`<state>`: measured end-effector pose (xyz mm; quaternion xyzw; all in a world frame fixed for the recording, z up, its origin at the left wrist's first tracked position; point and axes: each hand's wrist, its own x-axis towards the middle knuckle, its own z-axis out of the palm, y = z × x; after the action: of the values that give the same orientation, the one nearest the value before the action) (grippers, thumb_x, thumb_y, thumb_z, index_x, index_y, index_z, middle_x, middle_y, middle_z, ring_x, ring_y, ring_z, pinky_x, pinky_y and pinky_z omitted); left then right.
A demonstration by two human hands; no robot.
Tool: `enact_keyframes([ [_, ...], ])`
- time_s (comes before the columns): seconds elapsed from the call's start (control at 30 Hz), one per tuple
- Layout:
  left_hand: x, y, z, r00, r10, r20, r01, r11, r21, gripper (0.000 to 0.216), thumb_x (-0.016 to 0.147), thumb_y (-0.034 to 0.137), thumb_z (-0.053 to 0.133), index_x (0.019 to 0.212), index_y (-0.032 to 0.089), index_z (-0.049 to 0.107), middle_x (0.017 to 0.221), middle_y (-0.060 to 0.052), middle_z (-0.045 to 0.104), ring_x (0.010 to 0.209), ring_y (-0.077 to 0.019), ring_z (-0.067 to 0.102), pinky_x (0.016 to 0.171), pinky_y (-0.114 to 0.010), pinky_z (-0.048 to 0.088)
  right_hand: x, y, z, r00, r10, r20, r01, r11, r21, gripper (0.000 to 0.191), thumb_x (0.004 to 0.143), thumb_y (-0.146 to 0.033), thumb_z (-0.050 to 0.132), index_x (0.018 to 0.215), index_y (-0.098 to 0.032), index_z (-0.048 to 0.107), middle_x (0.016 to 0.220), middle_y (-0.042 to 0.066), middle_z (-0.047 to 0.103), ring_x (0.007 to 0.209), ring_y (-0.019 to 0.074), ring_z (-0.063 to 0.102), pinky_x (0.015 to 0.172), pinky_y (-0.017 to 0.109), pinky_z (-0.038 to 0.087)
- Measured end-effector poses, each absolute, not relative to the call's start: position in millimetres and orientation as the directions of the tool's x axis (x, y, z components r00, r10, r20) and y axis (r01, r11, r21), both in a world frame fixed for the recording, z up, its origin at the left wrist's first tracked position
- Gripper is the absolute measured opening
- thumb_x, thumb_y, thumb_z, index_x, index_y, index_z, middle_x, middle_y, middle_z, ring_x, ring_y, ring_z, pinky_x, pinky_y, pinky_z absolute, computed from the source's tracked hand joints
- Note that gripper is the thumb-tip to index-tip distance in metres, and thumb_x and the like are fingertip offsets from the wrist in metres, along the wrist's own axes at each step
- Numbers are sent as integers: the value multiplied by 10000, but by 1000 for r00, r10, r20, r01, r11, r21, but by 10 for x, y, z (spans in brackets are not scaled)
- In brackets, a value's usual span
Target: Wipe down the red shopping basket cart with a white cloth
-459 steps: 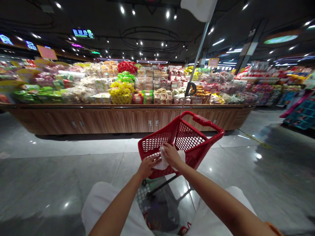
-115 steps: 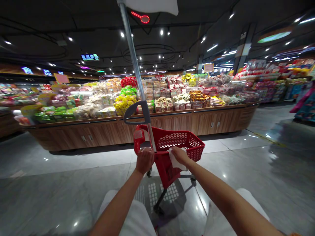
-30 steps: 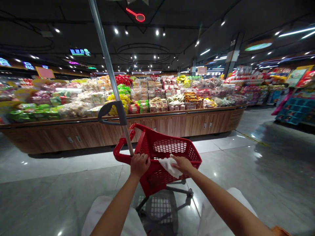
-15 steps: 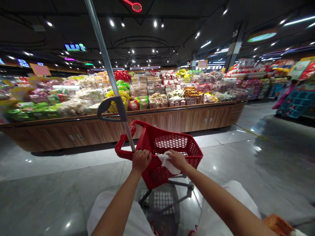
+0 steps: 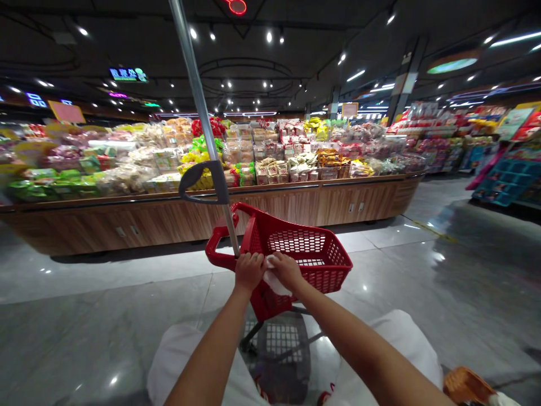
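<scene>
In front of me stands a small red shopping cart (image 5: 336, 256) with a perforated plastic basket. My left hand (image 5: 249, 270) is closed over the basket's near rim, beside the foot of a tall metal pole (image 5: 194, 79) that carries a grey loop handle (image 5: 222, 183). Right beside it, my right hand (image 5: 287, 270) presses a white cloth (image 5: 276, 286) onto the same rim, fingers wrapped around it. Part of the cloth hangs down the basket's outer side. The palms and the rim under them are hidden.
Beyond the cart runs a long wooden display counter (image 5: 291, 206) heaped with packaged foods. A teal rack (image 5: 502, 183) stands at the right. An orange basket-like object (image 5: 467, 385) lies low at the right, near my knee. Grey shiny floor (image 5: 401, 265) surrounds the cart.
My right hand has slid left along the rim with the cloth, coming up against my left hand. The cart and pole sit slightly farther right in view; my left hand keeps its hold.
</scene>
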<state>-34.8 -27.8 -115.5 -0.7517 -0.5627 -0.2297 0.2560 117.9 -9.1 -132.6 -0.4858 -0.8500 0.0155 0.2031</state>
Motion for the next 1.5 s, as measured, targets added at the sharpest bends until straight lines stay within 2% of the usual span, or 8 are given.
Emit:
enact_keyframes([
  [0.3, -499, -203, -1090, 271, 736, 621, 961, -238, -138, 287, 922, 319, 449, 759, 206, 656, 741, -72, 649, 792, -237, 565, 776, -378, 351, 2802, -81, -1695, -303, 924, 235, 943, 326, -69, 306, 906, -268, 528, 1205, -252, 594, 1269, 94, 562, 1062, 232, 550, 879, 311, 393],
  [0.63, -421, -222, -1096, 170, 801, 574, 985, -154, -78, 326, 928, 296, 400, 814, 178, 683, 867, -110, 661, 896, -276, 551, 844, -420, 358, 1103, -80, -1389, -403, 824, 397, 861, 489, -141, 357, 951, -353, 487, 1306, -318, 482, 1281, 56, 538, 1046, 207, 535, 851, 313, 393],
  [0.8, -618, -187, -1004, 212, 834, 510, 977, -196, -85, 343, 928, 408, 431, 865, 186, 686, 932, -115, 658, 946, -287, 555, 872, -432, 383, 1669, -1, -1548, -363, 875, 320, 910, 407, -81, 302, 965, -294, 439, 1250, -276, 536, 1181, 69, 593, 968, 205, 564, 776, 298, 384],
  [0.93, -810, -22, -932, 166, 878, 450, 985, -129, -111, 340, 912, 431, 473, 986, 173, 682, 1118, -145, 639, 1118, -310, 520, 990, -448, 352, 2591, 19, -1752, -255, 932, 258, 964, 265, -5, 306, 942, -323, 482, 1233, -261, 551, 1194, 85, 583, 1001, 215, 563, 791, 300, 370],
  [1.03, -728, 96, -982, 70, 890, 451, 995, -31, -93, 353, 923, 335, 456, 1177, 158, 624, 1368, -157, 525, 1350, -326, 345, 1120, -503, 198, 2793, -11, -1810, -192, 952, 239, 981, 194, 14, 316, 938, -331, 491, 1245, -269, 534, 1232, 89, 561, 1024, 223, 559, 789, 309, 370],
  [1.2, 71, 56, -1296, 142, 930, 339, 983, -172, 60, 473, 947, 385, 387, 1339, 152, 514, 1474, -139, 428, 1420, -294, 265, 1157, -472, 167, 2336, -114, -1826, -197, 946, 258, 980, 201, 12, 305, 956, -239, 438, 1245, -226, 533, 1250, 123, 561, 1005, 238, 567, 814, 355, 379],
  [1.37, 649, -113, -1606, 237, 947, 219, 937, -282, 204, 437, 949, 445, 380, 1173, 181, 646, 1333, -135, 572, 1328, -320, 388, 1124, -524, 213, 2279, -245, -1914, -437, 869, 234, 895, 447, 10, 343, 968, -209, 402, 1277, -249, 546, 1367, 107, 521, 1135, 246, 535, 865, 370, 396],
  [1.5, 481, -162, -1710, 230, 927, 297, 921, -305, 240, 406, 963, 387, 373, 866, 191, 714, 1020, -95, 689, 1135, -279, 500, 1108, -555, 199, 2556, -238, -1955, -558, 802, 213, 821, 570, 7, 380, 959, -201, 425, 1297, -322, 551, 1469, 53, 432, 1237, 228, 479, 899, 355, 403],
])
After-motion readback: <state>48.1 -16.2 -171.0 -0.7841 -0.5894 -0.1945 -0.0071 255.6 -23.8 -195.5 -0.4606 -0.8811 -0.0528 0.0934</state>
